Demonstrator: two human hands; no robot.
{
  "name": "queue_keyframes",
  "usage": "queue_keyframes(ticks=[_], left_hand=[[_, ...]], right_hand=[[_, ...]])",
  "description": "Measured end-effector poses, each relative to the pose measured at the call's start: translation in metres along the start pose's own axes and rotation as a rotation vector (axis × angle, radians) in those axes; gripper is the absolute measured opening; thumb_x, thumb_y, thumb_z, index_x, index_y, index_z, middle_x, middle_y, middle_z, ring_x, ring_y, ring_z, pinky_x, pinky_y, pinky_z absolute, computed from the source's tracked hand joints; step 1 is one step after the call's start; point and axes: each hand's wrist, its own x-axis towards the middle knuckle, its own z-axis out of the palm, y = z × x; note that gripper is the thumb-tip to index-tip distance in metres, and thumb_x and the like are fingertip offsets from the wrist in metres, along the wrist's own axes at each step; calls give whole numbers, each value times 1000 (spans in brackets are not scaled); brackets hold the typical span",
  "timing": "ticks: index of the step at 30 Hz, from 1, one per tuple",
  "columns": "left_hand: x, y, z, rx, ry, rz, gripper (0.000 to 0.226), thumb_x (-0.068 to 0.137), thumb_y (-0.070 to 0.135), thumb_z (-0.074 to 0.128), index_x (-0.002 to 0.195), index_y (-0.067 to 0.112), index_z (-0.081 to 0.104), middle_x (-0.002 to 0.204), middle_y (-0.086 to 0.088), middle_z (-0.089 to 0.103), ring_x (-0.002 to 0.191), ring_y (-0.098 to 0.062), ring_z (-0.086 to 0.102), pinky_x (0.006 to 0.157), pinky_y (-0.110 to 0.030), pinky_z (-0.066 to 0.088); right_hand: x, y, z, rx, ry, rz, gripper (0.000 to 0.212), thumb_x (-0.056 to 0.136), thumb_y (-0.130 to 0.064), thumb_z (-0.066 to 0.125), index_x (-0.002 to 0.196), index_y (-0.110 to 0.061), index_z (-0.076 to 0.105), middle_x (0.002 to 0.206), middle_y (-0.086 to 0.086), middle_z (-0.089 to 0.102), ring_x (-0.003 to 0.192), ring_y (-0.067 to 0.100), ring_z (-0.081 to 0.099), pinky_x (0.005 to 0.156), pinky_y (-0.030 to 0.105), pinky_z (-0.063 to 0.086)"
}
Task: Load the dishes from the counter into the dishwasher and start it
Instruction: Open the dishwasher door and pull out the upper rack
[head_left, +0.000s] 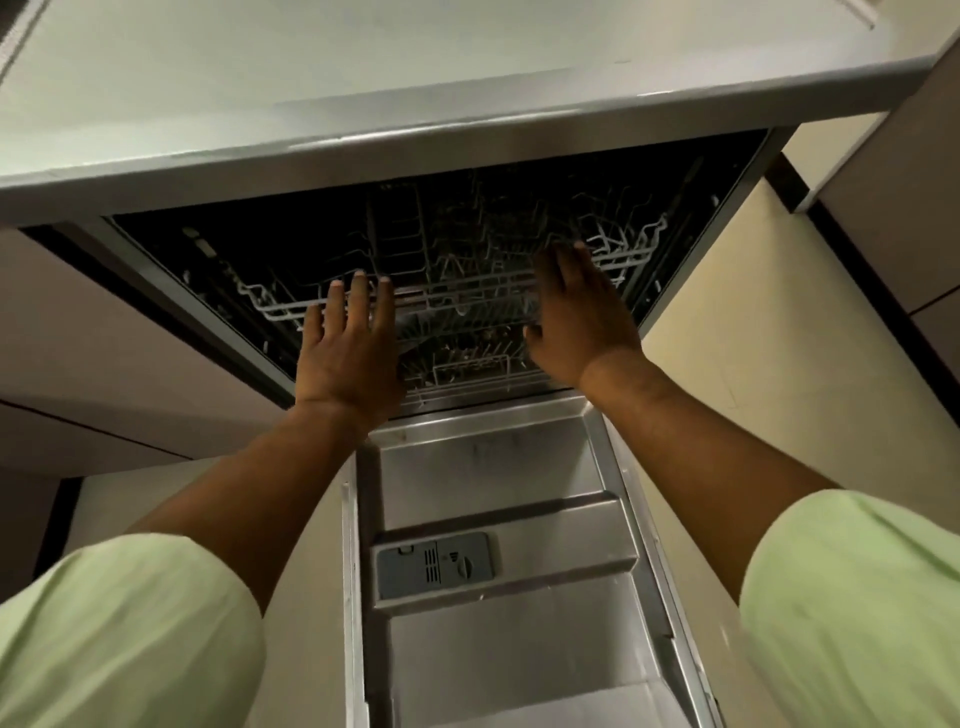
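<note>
Dishwasher (280, 234) under counter (415, 78); door (493, 467) down flat; wire rack (467, 291) inside; left hand (350, 343) flat, fingers straight, at rack's front bar; right hand (582, 317) same, holding nothing; green sleeves (130, 634) on arms

Head view looks down, near, into dishwasher (493, 467)

A home kitchen. A built-in dishwasher (467, 291) sits under a pale worktop (363, 78), its steel-lined door (498, 519) folded down, white wire racks (467, 296) inside, and plain beige cabinet fronts (883, 182) on either side.
</note>
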Motion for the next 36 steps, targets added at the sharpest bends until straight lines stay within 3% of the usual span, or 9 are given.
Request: queue_keyframes(ticks=[4,9,14,20,32,36], left_hand=[[14,-4,5,30,-67,9,82,100,41,45,158,14,-7,166,-12,-1,153,-31,-3,123,-48,1],[20,-12,15,28,-73,56,75,97,38,50,158,16,12,164,-11,9,152,-30,9,123,-50,8],[28,-19,10,-77,-134,10,83,97,43,49,159,14,2,165,-13,4,152,-32,2,124,-48,8],[34,-17,4,-135,-107,-10,74,92,41,55,153,10,27,150,-16,38,139,-34,35,113,-47,33],[-18,-1,4,-59,-148,-36,71,95,32,56,154,14,21,151,-14,36,140,-32,35,116,-44,29],[-54,8,-1,-85,-187,-76,67,95,27,57,152,17,24,147,-12,40,137,-32,39,111,-42,35]], right_hand=[[9,-2,7,-7,-39,10,86,88,-30,66,154,-8,15,161,14,15,150,32,6,121,46,18],[14,-3,16,-17,-79,-12,85,90,-29,62,156,-10,12,162,13,12,150,32,6,120,47,17],[23,-9,17,-2,-80,-9,86,86,-25,66,155,-9,16,160,14,17,149,32,11,118,47,25],[26,-10,14,-1,-69,-12,83,79,-19,72,151,-10,31,148,16,36,135,34,36,109,43,38],[-18,-6,12,-31,-159,0,72,83,-19,69,146,-12,36,144,14,35,131,35,39,108,41,37],[-52,-5,9,-42,-228,5,71,82,-22,71,145,-15,37,145,11,33,129,35,41,108,41,38]])
